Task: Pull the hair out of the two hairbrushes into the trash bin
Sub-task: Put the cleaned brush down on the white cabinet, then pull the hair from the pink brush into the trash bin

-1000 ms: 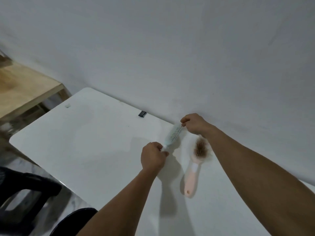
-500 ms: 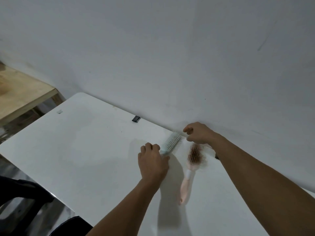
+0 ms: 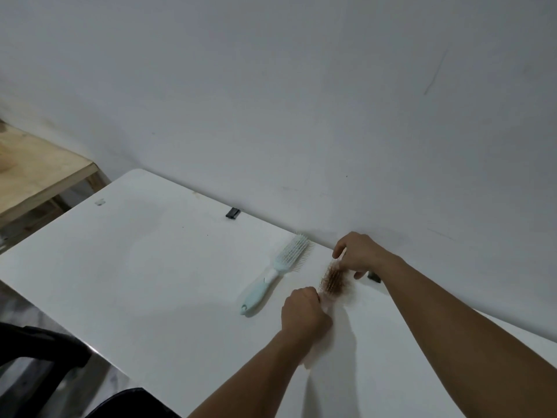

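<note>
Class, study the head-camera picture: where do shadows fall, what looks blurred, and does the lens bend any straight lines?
Head view: dim, even light; soft shadows lie on the white table below the left hand and beside the blue hairbrush. The pink hairbrush and its handle look smeared by motion, as does the right hand. The wide lens bows the table's edges slightly.
</note>
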A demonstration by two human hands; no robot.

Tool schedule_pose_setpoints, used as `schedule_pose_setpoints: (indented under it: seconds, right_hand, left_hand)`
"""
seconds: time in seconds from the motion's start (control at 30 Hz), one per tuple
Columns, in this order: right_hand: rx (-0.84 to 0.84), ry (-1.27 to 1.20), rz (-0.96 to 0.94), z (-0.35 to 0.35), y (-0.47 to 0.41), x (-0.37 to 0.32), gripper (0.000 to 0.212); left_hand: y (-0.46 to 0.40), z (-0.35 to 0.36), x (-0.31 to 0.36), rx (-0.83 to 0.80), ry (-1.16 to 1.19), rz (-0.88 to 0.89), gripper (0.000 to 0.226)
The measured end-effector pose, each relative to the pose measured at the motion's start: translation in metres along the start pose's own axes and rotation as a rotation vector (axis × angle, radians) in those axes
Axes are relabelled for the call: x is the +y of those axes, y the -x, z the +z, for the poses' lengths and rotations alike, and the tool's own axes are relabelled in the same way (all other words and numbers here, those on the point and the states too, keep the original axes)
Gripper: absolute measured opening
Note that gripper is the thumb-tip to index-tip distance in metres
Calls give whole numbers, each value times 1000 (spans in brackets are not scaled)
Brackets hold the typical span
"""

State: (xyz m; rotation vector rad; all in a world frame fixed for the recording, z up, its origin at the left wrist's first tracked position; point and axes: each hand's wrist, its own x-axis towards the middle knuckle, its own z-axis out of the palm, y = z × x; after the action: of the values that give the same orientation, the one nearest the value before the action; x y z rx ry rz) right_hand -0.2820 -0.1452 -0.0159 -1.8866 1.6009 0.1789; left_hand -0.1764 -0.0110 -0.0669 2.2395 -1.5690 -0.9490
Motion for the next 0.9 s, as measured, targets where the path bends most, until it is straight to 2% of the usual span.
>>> schedule_pose_setpoints:
  seconds: [0.07, 0.23, 0.37, 0.47, 0.63, 0.77, 0.9]
  right_hand:
    - [9, 7, 0, -4, 6, -2, 19]
    - [9, -8, -49, -18, 27, -23, 20]
    - [-5, 0, -102, -21, 45, -54, 15]
    - [-15, 10, -145, -14, 61, -82, 11]
    - [-37, 10, -214, 14, 88, -128, 13]
    - [-75, 6, -271, 49, 111, -167, 15]
    - [-119, 3, -344, 87, 132, -210, 19]
  left_hand:
    - [0, -7, 0, -29, 117, -13, 14]
    - [10, -29, -7, -155, 586, -105, 30]
    - [34, -54, -21, -151, 831, -132, 20]
    - [52, -73, -42, -173, 874, -117, 23]
    - [80, -97, -86, -94, 858, -146, 60]
    - [110, -109, -133, -3, 829, -176, 54]
    - [144, -120, -180, 87, 895, -237, 48]
